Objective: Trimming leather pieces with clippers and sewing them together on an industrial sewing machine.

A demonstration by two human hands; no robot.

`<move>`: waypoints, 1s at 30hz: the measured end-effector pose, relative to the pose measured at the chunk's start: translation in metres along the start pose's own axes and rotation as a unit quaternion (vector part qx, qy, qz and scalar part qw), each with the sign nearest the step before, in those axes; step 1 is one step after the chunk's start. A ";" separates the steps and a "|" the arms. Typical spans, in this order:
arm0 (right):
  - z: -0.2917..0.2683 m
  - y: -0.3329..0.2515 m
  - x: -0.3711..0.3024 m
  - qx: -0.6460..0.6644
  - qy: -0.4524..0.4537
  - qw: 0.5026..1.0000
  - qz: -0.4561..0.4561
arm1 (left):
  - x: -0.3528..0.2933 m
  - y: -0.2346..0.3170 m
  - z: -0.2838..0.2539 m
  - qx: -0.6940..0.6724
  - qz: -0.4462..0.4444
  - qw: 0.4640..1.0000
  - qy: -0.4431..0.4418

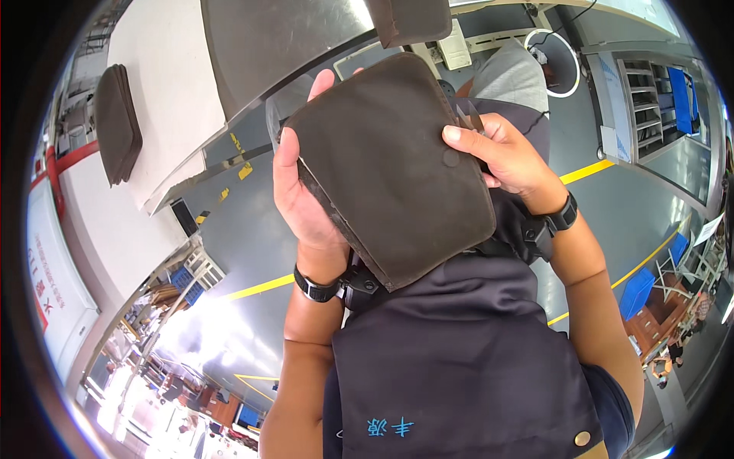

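Basically, dk brown flat pouch (382,176) is up, in front of apron (466,344): R hand (516,157) pinching its right edge, thumb on top; L hand (303,206) behind, can't tell how tight. White-topped table (168,69) far L w/ brown stack (118,126) at its edge; grey flr (260,241), yellow lines (260,289), white bin (564,61) far R.

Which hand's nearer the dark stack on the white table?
Left. Your left hand is right of the stack, beyond a gap; your right hand is farther right, across the dark piece.
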State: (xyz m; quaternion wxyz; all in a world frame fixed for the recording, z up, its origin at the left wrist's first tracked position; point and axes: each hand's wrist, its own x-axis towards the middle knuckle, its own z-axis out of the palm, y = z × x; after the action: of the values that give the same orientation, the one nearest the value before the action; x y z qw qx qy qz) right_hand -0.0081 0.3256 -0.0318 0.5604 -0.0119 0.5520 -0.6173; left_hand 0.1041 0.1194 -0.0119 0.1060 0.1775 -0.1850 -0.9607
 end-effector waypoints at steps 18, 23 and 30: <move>0.003 -0.028 -0.003 -0.142 0.167 0.947 -0.235 | 0.010 -0.012 0.016 -0.019 -0.047 0.999 0.010; -0.003 -0.028 0.008 -0.141 0.174 0.942 -0.250 | 0.011 -0.016 0.024 0.047 -0.056 0.997 -0.015; 0.002 -0.034 0.016 -0.039 0.168 0.952 -0.253 | 0.013 -0.013 0.019 0.055 -0.054 0.997 0.006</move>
State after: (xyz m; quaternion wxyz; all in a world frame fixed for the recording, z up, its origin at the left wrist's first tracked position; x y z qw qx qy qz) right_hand -0.0355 0.3047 -0.0170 0.2840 -0.0691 0.6412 -0.7095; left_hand 0.0829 0.1334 -0.0043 0.0452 0.1988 -0.2271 -0.9523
